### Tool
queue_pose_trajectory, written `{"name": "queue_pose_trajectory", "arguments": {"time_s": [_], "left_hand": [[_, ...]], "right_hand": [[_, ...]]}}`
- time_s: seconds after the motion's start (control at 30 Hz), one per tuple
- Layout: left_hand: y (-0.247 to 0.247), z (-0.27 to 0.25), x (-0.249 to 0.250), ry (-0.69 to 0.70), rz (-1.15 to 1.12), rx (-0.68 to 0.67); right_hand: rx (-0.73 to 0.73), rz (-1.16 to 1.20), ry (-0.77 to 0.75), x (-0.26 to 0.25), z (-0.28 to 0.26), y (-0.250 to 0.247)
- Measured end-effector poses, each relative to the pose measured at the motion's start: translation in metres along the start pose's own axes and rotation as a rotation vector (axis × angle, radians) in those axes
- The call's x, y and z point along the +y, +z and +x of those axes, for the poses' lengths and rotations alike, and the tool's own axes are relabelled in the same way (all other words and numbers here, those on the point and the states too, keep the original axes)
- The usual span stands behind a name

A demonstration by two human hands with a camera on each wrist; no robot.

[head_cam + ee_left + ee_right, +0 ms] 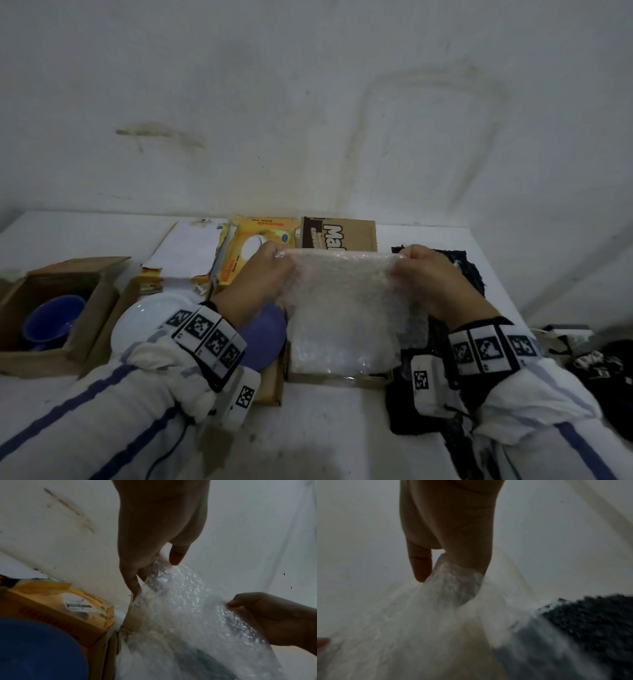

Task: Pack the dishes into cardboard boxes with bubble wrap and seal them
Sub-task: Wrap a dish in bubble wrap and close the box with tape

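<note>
Over the open cardboard box (pixel 337 378) the left hand (pixel 265 274) and right hand (pixel 424 274) each pinch a top corner of the bubble wrap (pixel 342 308); best keep it taut; lower evenly so it lines the box.

Bubble wrap (pixel 346 308) clear; bowl (pixel 51 322) blue; plate (pixel 147 318) white; carton (pixel 260 246) yellow (red lettering).

Two hands (pixel 270 270); one bubble wrap sheet (pixel 346 308); four cardboard boxes (pixel 58 308); two blue dishes (pixel 51 322); one white plate (pixel 144 322).

"Ma" (cut off) on brown box (pixel 346 234)
</note>
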State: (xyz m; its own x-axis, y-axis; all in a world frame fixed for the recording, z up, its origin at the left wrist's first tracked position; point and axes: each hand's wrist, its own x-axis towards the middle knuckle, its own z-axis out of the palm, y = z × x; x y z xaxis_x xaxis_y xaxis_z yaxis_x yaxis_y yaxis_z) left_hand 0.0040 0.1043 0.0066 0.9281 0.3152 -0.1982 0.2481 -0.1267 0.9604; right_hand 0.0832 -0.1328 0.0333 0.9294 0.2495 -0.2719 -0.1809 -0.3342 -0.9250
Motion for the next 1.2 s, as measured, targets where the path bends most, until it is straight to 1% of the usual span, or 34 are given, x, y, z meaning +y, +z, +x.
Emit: {"name": "queue_pose_trajectory", "arguments": {"time_s": [0.1, 0.17, 0.23, 0.27, 0.33, 0.37, 0.4, 0.43, 0.47, 0.5, 0.53, 0.6, 0.63, 0.67, 0.7, 0.8, 0.83, 0.9, 0.93, 0.97, 1.03, 1.07, 1.13, 1.2], "left_hand": [[0.009, 0.003, -0.011, -0.139, 0.018, -0.023], [0.016, 0.003, -0.026, -0.159, 0.088, -0.024], [0.025, 0.003, -0.040, -0.151, 0.115, 0.018], [0.030, 0.003, -0.046, -0.144, 0.110, 0.050], [0.039, 0.004, -0.055, -0.102, 0.148, 0.096], [0.041, 0.005, -0.059, -0.066, 0.193, 0.090], [0.043, 0.005, -0.061, -0.022, 0.246, 0.069], [0.044, 0.006, -0.064, 0.023, 0.323, 0.046], [0.043, 0.008, -0.067, 0.074, 0.430, 0.026], [0.042, 0.009, -0.069, 0.120, 0.570, 0.005], [0.041, 0.009, -0.071, 0.152, 0.726, -0.013], [0.039, 0.005, -0.071, 0.159, 0.973, -0.045], [0.039, 0.003, -0.070, 0.173, 1.057, -0.058], [0.040, 0.001, -0.070, 0.203, 1.122, -0.072], [0.041, 0.000, -0.071, 0.237, 1.173, -0.091], [0.045, -0.002, -0.074, 0.338, 1.342, -0.184], [0.046, -0.001, -0.074, 0.362, 1.387, -0.221], [0.046, 0.001, -0.072, 0.371, 1.459, -0.318], [0.045, 0.003, -0.069, 0.353, 1.492, -0.383], [0.045, 0.006, -0.065, 0.321, 1.520, -0.454], [0.044, 0.012, -0.055, 0.254, 1.556, -0.582], [0.043, 0.015, -0.051, 0.238, 1.568, -0.621], [0.042, 0.018, -0.049, 0.250, 1.606, -0.654], [0.044, 0.018, -0.049, 0.304, 1.665, -0.651]], "right_hand": [[0.105, -0.043, 0.077, 0.018, 0.008, 0.011], [0.180, -0.142, 0.106, 0.034, 0.012, 0.022], [0.232, -0.247, 0.072, 0.049, 0.016, 0.034], [0.257, -0.298, 0.030, 0.056, 0.018, 0.040], [0.277, -0.460, -0.075, 0.067, 0.022, 0.048], [0.262, -0.576, -0.129, 0.070, 0.022, 0.051], [0.260, -0.702, -0.216, 0.074, 0.021, 0.054], [0.267, -0.864, -0.276, 0.077, 0.019, 0.055], [0.278, -1.025, -0.293, 0.083, 0.020, 0.056], [0.275, -1.191, -0.258, 0.082, 0.018, 0.055], [0.280, -1.314, -0.253, 0.080, 0.017, 0.054], [0.211, -1.432, -0.230, 0.074, 0.013, 0.054], [0.149, -1.429, -0.197, 0.071, 0.014, 0.055], [0.103, -1.431, -0.201, 0.070, 0.016, 0.056], [0.057, -1.439, -0.217, 0.071, 0.018, 0.058], [-0.145, -1.472, -0.190, 0.073, 0.025, 0.071], [-0.198, -1.488, -0.214, 0.076, 0.029, 0.074], [-0.307, -1.485, -0.208, 0.078, 0.032, 0.077], [-0.346, -1.476, -0.195, 0.078, 0.033, 0.079], [-0.371, -1.481, -0.191, 0.078, 0.035, 0.081], [-0.398, -1.527, -0.113, 0.078, 0.042, 0.082], [-0.400, -1.546, -0.047, 0.079, 0.046, 0.082], [-0.441, -1.517, 0.090, 0.080, 0.046, 0.081], [-0.434, -1.493, 0.110, 0.084, 0.045, 0.083]]}}
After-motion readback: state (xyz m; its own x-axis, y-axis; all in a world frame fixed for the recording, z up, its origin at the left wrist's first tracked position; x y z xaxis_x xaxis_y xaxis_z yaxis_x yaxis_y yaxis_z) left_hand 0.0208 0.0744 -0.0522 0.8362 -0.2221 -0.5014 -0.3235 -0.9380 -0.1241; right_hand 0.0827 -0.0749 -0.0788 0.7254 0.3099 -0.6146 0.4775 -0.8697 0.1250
